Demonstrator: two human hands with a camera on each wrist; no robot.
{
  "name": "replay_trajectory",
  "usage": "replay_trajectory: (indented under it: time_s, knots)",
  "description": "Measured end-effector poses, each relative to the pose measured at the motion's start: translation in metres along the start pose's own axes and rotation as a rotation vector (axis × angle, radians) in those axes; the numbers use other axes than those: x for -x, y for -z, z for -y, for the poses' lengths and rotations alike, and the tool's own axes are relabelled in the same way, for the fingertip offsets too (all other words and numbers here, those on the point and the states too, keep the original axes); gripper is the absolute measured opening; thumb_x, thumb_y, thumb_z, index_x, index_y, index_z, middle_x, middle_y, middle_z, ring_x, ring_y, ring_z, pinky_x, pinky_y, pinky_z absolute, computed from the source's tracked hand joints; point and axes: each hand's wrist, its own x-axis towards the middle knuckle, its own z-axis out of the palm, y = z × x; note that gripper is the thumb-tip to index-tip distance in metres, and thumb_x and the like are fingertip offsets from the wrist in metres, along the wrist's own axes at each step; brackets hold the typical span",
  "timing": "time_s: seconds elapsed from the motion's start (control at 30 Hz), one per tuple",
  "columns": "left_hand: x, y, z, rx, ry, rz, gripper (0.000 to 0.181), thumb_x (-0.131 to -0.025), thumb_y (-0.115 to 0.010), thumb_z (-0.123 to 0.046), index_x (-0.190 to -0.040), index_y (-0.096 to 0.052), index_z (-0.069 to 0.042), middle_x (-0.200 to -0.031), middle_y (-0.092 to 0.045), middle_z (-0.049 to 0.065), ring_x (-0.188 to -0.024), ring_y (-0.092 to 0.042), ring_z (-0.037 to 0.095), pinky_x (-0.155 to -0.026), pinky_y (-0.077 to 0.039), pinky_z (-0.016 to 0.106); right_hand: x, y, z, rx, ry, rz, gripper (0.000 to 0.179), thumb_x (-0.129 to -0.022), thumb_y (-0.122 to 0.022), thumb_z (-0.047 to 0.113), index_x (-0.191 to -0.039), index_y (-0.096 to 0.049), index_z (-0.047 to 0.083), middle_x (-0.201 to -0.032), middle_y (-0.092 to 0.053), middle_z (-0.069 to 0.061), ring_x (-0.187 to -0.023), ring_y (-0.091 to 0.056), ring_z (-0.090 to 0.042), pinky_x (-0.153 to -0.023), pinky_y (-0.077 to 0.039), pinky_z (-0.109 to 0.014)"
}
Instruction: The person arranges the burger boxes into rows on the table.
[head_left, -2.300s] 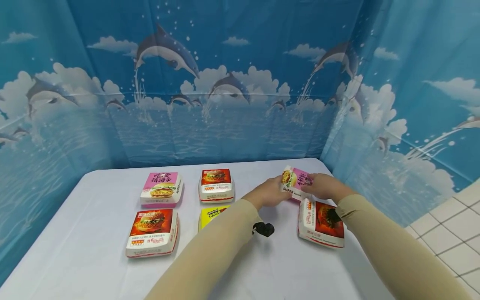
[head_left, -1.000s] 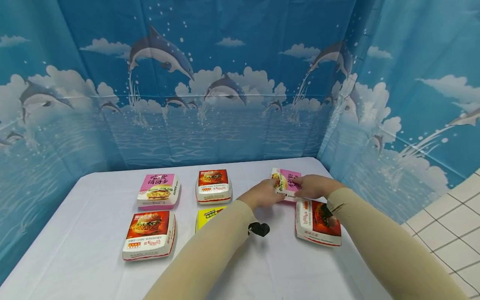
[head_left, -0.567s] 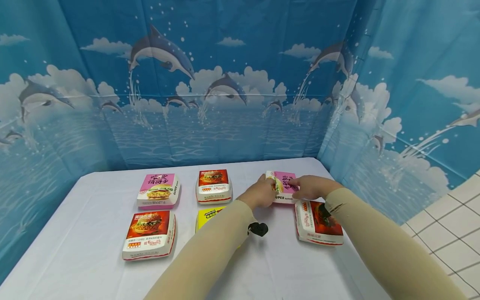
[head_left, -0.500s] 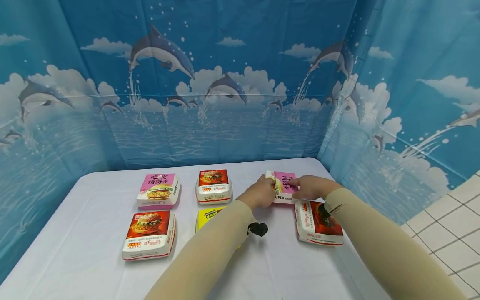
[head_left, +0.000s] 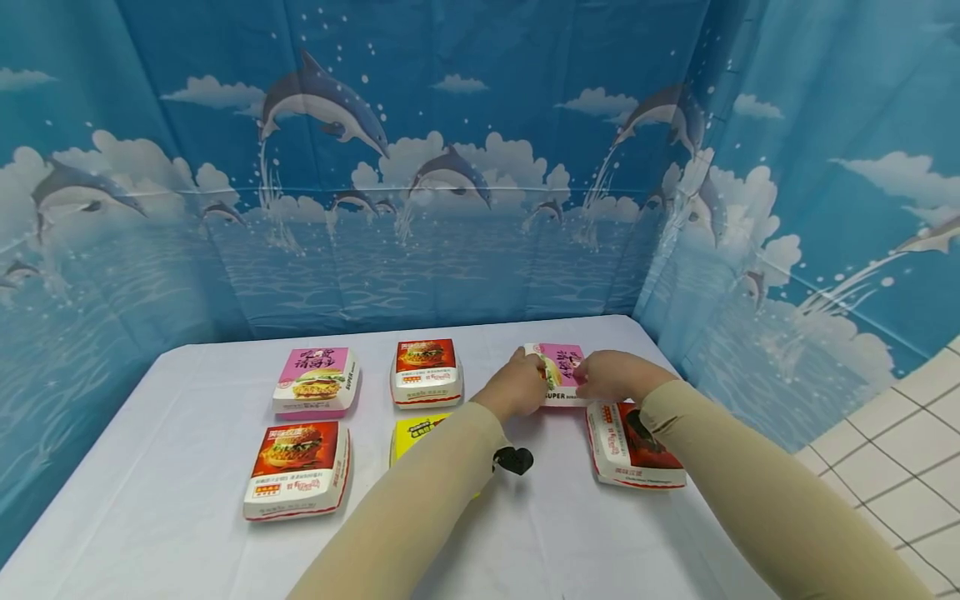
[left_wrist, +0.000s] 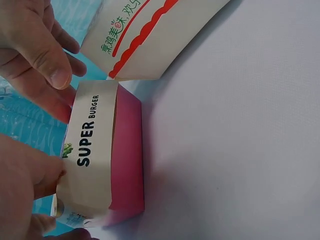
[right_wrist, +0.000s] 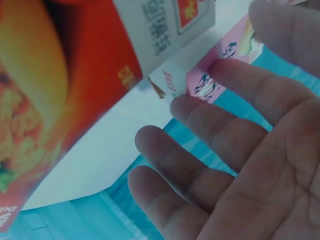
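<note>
A pink and white burger box (head_left: 561, 364) lies flat on the table at the back right, lettering side toward me. My left hand (head_left: 519, 386) holds its left end; in the left wrist view the fingers (left_wrist: 47, 172) bend round the box's near end. At the box's right end, my right hand (head_left: 611, 376) touches the edge with its fingertips. The right wrist view shows that hand's fingers (right_wrist: 210, 130) spread and nearly straight. Just in front of the pink box is a red and white burger box (head_left: 633, 450), partly covered by my right sleeve.
To the left stand another pink burger box (head_left: 318, 379), a red burger box (head_left: 298, 469) before it, and one more red box (head_left: 427, 371) at the back. My left sleeve hides much of a yellow box (head_left: 415, 429). A dolphin-print curtain (head_left: 450, 250) hangs behind the white table (head_left: 180, 467).
The pink box, raised and tilted 2.3 s ago, came down onto the table and slid left with both hands. The red box in front of it has turned slightly.
</note>
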Motion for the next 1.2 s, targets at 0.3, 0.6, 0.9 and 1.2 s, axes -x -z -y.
replay_trajectory:
  time_s: [0.3,0.6,0.9,1.2]
  knots:
    - [-0.002,0.003,0.004,-0.013,-0.022,-0.038,0.036,-0.11,-0.05,-0.025,-0.139,-0.063,-0.009,-0.175,-0.027,0.012,-0.16,-0.031,0.026,-0.128,-0.035,0.043,-0.001,-0.001,0.004,0.046,0.044,-0.002,0.052,-0.103,-0.064,0.029,-0.149,-0.059,0.004,-0.149,-0.06,-0.021,-0.14,-0.055,-0.038,-0.121,-0.041,-0.057]
    - [-0.006,0.003,0.002,0.004,-0.002,-0.05,0.042,-0.105,-0.053,-0.019,-0.143,-0.059,-0.005,-0.175,-0.026,0.01,-0.161,-0.029,0.026,-0.128,-0.034,0.043,0.002,0.002,0.018,0.028,-0.002,-0.034,0.037,-0.102,-0.066,0.029,-0.127,-0.072,0.003,-0.117,-0.073,-0.012,-0.1,-0.063,-0.024,-0.106,-0.053,-0.051]
    - [-0.004,0.004,0.001,-0.024,0.028,-0.07,0.05,-0.104,-0.056,-0.021,-0.151,-0.053,-0.006,-0.173,-0.031,0.011,-0.156,-0.039,0.033,-0.129,-0.033,0.046,0.0,0.001,0.019,0.036,-0.008,-0.012,0.039,-0.103,-0.065,0.028,-0.134,-0.069,0.004,-0.116,-0.07,-0.012,-0.099,-0.06,-0.025,-0.103,-0.052,-0.049]
    - [-0.001,0.005,0.003,0.025,0.085,-0.086,0.059,-0.102,-0.065,-0.03,-0.154,-0.048,-0.009,-0.158,-0.04,0.012,-0.129,-0.054,0.027,-0.114,-0.05,0.044,0.001,-0.001,0.018,-0.029,-0.058,-0.021,0.055,-0.102,-0.067,0.036,-0.15,-0.059,0.009,-0.147,-0.059,-0.024,-0.124,-0.057,-0.035,-0.117,-0.043,-0.061]
